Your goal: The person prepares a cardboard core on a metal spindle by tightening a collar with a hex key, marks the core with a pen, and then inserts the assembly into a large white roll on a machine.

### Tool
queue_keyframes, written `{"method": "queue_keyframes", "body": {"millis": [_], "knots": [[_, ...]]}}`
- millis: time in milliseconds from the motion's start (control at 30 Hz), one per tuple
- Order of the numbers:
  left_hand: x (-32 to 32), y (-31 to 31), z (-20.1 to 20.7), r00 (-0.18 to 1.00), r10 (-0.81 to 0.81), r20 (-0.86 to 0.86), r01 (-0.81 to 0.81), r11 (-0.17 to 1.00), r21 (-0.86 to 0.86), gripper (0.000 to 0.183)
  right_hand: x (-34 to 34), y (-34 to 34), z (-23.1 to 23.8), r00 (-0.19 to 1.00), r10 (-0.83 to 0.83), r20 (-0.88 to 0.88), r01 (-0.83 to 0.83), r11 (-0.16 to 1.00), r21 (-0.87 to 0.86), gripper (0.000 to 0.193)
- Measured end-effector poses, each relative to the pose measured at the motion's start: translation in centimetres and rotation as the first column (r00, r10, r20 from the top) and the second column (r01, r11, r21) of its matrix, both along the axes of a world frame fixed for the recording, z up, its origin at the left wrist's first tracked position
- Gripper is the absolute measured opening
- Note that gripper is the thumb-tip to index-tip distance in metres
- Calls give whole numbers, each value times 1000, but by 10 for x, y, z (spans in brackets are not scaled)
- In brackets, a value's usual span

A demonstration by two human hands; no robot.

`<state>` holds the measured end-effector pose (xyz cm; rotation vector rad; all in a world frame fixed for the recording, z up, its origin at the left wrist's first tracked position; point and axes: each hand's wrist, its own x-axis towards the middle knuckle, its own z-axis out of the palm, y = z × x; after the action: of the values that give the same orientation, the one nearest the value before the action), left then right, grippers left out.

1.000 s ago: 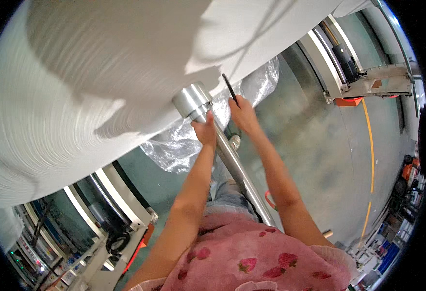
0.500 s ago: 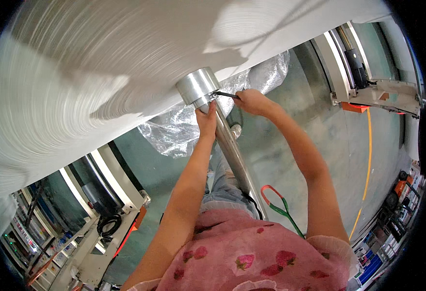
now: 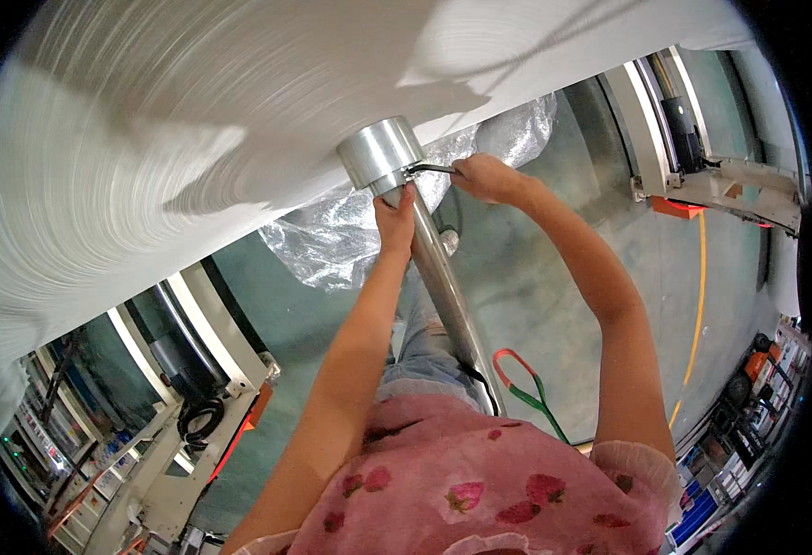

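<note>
One second ago the thin black key [image 3: 437, 168] stood free; now its tip meets the metal collar's [image 3: 380, 153] lower edge, upper middle of the frame, apparently engaged there. The right hand's [image 3: 487, 178] fingers pinch it. The left hand's [image 3: 394, 224] thumb rests by the pole [image 3: 443, 287]; its other fingers are hidden, grip unclear. The collar looks round, shiny and smooth.

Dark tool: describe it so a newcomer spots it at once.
Find the huge white roll, upper left, then the silver collar on the steel shaft. The dark tool runs from that collar to the right hand: thin and black, unlike the thick, silvery collar and shaft.
</note>
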<state>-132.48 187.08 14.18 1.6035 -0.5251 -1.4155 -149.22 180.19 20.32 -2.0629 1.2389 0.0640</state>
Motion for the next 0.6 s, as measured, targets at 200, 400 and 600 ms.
{"method": "queue_keyframes", "body": {"millis": [200, 400, 600], "knots": [[2, 0, -7, 999, -3, 44, 4, 1000, -18, 54, 0, 1, 1, 999, -37, 9, 37, 999, 3, 20], [4, 3, -15, 998, -66, 11, 66, 996, -54, 45, -4, -12, -9, 996, 85, -12, -86, 989, -118, 17], [0, 0, 1, 996, -5, -85, -1, 998, -67, 47, -8, -35, -8, 957, 268, -109, -289, 908, -304, 17]]}}
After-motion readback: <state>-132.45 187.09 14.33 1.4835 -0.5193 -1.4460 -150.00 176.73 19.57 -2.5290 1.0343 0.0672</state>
